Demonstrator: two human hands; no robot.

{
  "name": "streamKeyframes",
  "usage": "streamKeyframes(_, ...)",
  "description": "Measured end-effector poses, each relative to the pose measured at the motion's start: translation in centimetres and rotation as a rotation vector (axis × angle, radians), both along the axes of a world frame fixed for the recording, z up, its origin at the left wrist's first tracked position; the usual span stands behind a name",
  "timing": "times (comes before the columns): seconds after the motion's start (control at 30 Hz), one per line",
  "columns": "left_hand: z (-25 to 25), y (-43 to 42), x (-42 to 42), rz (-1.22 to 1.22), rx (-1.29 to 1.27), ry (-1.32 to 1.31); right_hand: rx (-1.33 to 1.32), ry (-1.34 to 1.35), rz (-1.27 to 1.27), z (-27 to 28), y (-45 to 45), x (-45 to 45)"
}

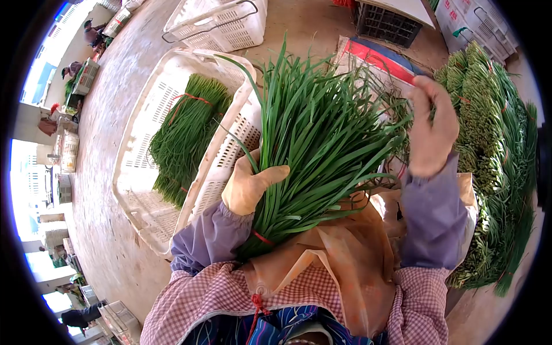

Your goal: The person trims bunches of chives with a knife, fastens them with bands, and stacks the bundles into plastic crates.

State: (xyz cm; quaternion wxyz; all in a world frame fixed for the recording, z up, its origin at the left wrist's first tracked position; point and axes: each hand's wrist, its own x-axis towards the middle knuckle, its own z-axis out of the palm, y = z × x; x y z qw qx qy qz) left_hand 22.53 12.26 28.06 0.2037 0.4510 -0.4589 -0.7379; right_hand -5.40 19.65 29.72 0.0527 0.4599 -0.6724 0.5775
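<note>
A large bundle of long green leaves fans out across my lap, tied near its lower end with a red band. My left hand, in a tan glove, is wrapped round the bundle's left side with the thumb on top of the leaves. To the right of the leaf tips, my right hand, also gloved, is raised with its fingers apart and bent, holding nothing. An orange-brown apron lies under the bundle's lower part.
On the left stands a white crate with tied green bundles inside. Another white crate is beyond it. Stacked bundles line the right side. A black crate stands ahead. Distant people are at far left.
</note>
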Motion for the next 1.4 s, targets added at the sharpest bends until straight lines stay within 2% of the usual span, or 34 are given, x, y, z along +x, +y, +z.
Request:
streamKeyframes(0.03,-0.6,0.0,0.0,-0.003,0.004,0.023,-0.061,0.206,0.083,0.5,1.1,1.9)
streamKeyframes(0.1,-0.6,0.1,-0.2,-0.028,-0.035,0.021,0.233,0.558,0.517,-0.2,2.7,4.4)
streamKeyframes(0.13,-0.1,0.2,-0.3,-0.049,-0.081,-0.003,0.115,0.763,0.61,-0.8,2.4,7.2)
streamKeyframes(0.17,0.3,0.3,-0.3,-0.066,-0.129,-0.026,0.182,0.795,0.588,-2.3,2.9,9.1)
streamKeyframes(0.27,-0.6,0.5,0.2,0.074,-0.041,0.064,0.42,0.616,0.556,-6.3,5.2,10.8)
streamKeyframes(0.33,-0.9,0.7,0.6,0.083,-0.024,0.101,0.498,0.563,0.552,-7.1,7.2,11.4)
streamKeyframes(0.43,-1.3,0.9,0.5,0.054,-0.015,0.147,0.418,0.512,0.543,-7.3,8.0,10.9)
streamKeyframes(0.57,-1.2,1.0,0.4,0.014,0.031,0.178,0.222,0.274,0.531,-7.1,7.4,9.9)
streamKeyframes(0.63,-1.1,1.2,0.5,-0.003,0.054,0.219,0.181,0.277,0.533,-7.1,7.4,9.5)
streamKeyframes(0.8,0.3,1.8,0.2,-0.067,-0.131,0.068,0.045,0.271,0.42,-5.0,6.7,7.6)
streamKeyframes(0.87,0.5,2.0,0.1,-0.097,-0.17,0.063,0.025,-0.034,0.345,-2.9,6.3,6.5)
streamKeyframes(0.93,0.6,1.9,0.0,-0.142,-0.193,0.032,0.052,-0.155,0.298,-0.2,4.9,4.9)
streamKeyframes(1.03,0.5,2.0,-0.2,-0.181,-0.179,0.012,-0.006,0.089,0.305,2.3,1.2,2.3)
streamKeyframes(1.13,1.3,2.2,-0.5,-0.214,-0.202,0.003,0.228,-0.331,0.602,2.4,-2.4,0.5)
streamKeyframes(1.23,0.7,2.1,-0.2,-0.243,-0.263,-0.078,0.345,-0.558,0.689,-0.1,-4.4,0.0)
streamKeyframes(1.33,-0.6,1.7,-0.1,-0.275,-0.269,-0.1,0.262,-0.157,0.498,-0.3,-4.3,0.3)
streamKeyframes(1.37,-1.2,1.5,-0.1,-0.297,-0.288,-0.087,0.145,0.105,0.401,-2.0,-4.6,-0.7)
streamKeyframes(1.4,-1.2,1.5,-0.1,-0.294,-0.299,-0.086,0.111,-0.076,0.329,-3.2,-4.7,-1.9)
